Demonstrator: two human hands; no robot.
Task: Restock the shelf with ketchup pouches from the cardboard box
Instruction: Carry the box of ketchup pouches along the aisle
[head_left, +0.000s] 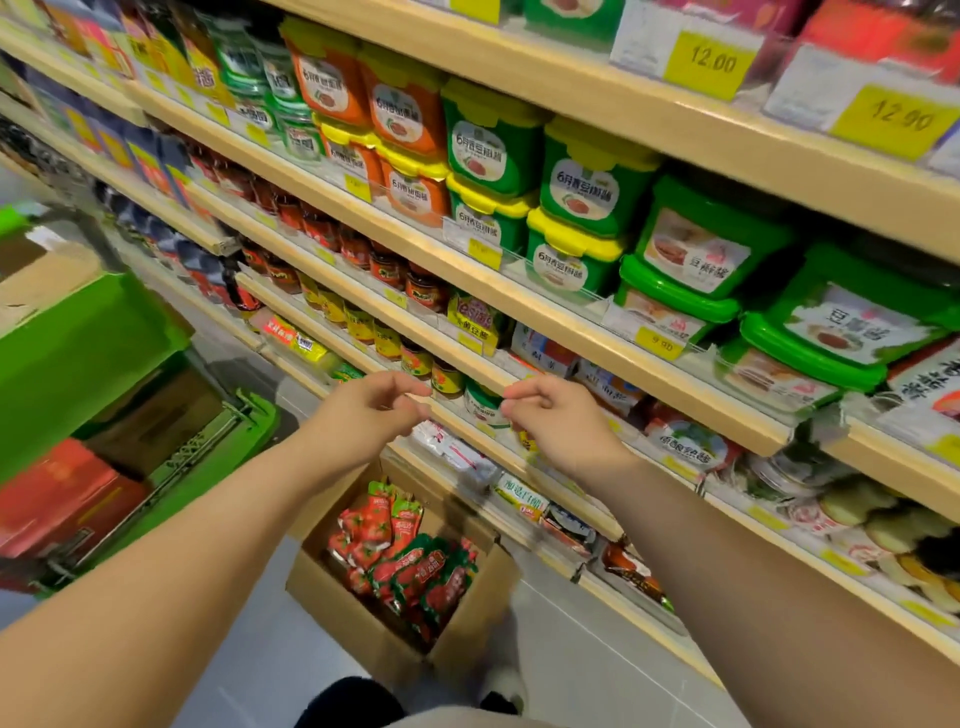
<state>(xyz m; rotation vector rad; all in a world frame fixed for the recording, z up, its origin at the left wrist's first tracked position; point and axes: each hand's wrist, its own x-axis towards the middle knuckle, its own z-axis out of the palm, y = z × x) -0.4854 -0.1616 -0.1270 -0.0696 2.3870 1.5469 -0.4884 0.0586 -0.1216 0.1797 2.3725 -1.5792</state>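
Observation:
An open cardboard box (467, 618) stands on the floor against the bottom of the shelf unit, below my hands. Several red and green ketchup pouches (410, 556) lie in it in a loose heap. My left hand (371, 410) and my right hand (550, 415) hover side by side above the box, in front of a wooden shelf edge (467, 364). The fingers of both hands are loosely curled and hold nothing. Neither hand touches a pouch or the box.
Shelves rise on the right with green and orange tubs (582, 192), jars (384, 265) and packets. A green trolley (93, 364) with cardboard and red boxes stands to the left. Grey tiled floor (587, 665) runs between.

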